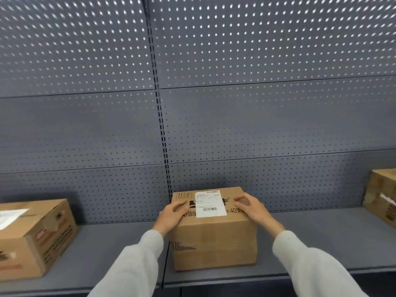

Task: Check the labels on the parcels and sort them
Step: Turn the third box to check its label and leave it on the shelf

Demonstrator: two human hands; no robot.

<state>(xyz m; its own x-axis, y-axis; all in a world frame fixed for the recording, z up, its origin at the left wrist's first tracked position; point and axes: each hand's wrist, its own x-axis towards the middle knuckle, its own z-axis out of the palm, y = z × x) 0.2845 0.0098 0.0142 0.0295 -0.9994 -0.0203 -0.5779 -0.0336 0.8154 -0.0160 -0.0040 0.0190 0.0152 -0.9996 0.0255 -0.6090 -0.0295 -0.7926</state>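
Hands frame the parcel (214, 228) at the shelf's (310, 243) front edge: left hand (171, 217) and right hand (252, 209) curl fingers over its top, keeping the label (211, 203) uncovered, likely for reading.

A parcel (214, 228) stands at lower centre of the frame on a shelf (310, 243), its label (210, 203) on the top face. The left hand (171, 215) rests on the parcel's upper left edge, the right hand (252, 209) on its upper right. A second box (32, 239) sits at lower left, a third box (381, 196) at the right edge. A perforated back panel (214, 82) rises behind them all.
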